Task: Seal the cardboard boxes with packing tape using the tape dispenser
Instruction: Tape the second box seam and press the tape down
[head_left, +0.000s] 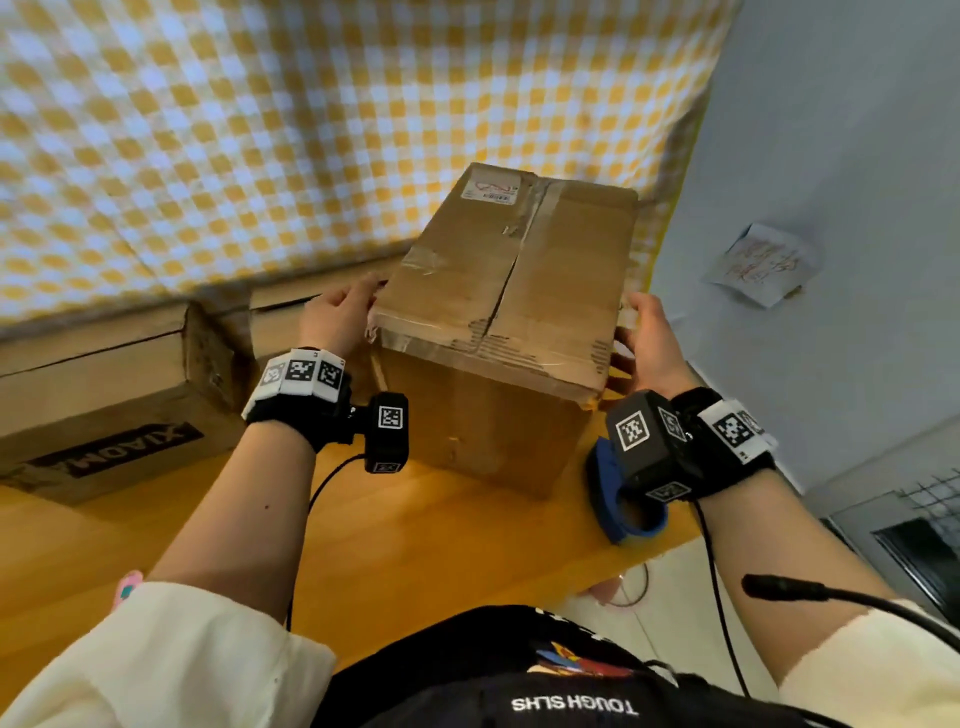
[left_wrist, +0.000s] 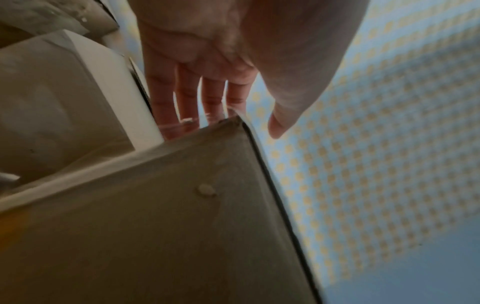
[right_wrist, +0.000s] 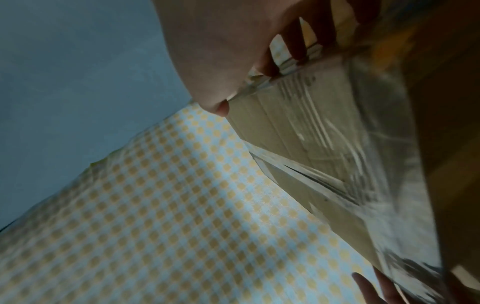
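A brown cardboard box (head_left: 519, 291) stands on the wooden table (head_left: 415, 545), with old clear tape and a white label on top; the near half of its top seam shows a dark slit. My left hand (head_left: 337, 312) lies flat against its left side, fingers (left_wrist: 187, 98) straight along the box (left_wrist: 155, 226), thumb held apart. On the other side my right hand (head_left: 649, 338) presses the right face, thumb tip (right_wrist: 221, 108) touching the top edge of the box (right_wrist: 324, 144). The blue tape dispenser (head_left: 618, 499) lies on the table under my right wrist, held by neither hand.
Two more cardboard boxes sit at the left, one marked XIAOMI (head_left: 104, 405), another (head_left: 291, 306) behind my left hand. A yellow checked cloth (head_left: 311, 130) hangs behind. The table's right edge (head_left: 670, 545) runs just past the dispenser. A paper note (head_left: 758, 265) is stuck on the wall.
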